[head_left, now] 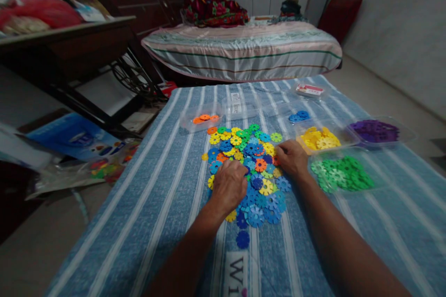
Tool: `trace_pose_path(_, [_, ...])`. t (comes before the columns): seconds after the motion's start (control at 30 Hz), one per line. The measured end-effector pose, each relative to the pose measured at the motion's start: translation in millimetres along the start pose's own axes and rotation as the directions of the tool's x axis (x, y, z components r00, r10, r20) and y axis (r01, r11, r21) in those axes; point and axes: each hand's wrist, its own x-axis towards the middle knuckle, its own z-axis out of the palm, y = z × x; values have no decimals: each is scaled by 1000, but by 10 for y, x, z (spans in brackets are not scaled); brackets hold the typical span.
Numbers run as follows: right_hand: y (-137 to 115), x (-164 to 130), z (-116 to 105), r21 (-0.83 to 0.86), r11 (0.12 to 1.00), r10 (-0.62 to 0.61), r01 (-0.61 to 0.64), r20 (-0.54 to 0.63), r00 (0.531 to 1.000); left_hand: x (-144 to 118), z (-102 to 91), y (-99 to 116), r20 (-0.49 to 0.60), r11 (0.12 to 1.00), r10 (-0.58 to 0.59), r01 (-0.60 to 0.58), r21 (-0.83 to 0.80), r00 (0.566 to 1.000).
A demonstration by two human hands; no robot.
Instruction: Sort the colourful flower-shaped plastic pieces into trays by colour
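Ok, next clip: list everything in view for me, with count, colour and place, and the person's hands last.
Mixed disc pile: many, blue, yellow, green, orange; centre of cloth.
Striped cloth: one, blue and white; covers the work surface.
Orange tray: one, clear, a few orange discs; far left of pile.
Blue tray: one, clear, a few blue discs; far right.
Yellow tray: one, yellow discs; right of pile.
Purple tray: one, purple discs; far right.
Green tray: one, green discs; near right.
Bed: one, striped cover; behind.
Left hand: on the pile, knuckles up.
Right hand: at the pile's right edge.
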Motion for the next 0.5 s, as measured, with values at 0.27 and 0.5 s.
trace_pose_path(0.27, [-25, 4, -23, 9, 1000, 8, -8, -4, 1000, 19, 82, 36, -34, 999, 30, -30, -23, 999])
trace_pose_path(0.5, [-13, 1, -17, 5, 1000, 6, -6, -2, 1000, 17, 66, 18, -50, 1000, 14, -15, -22, 999])
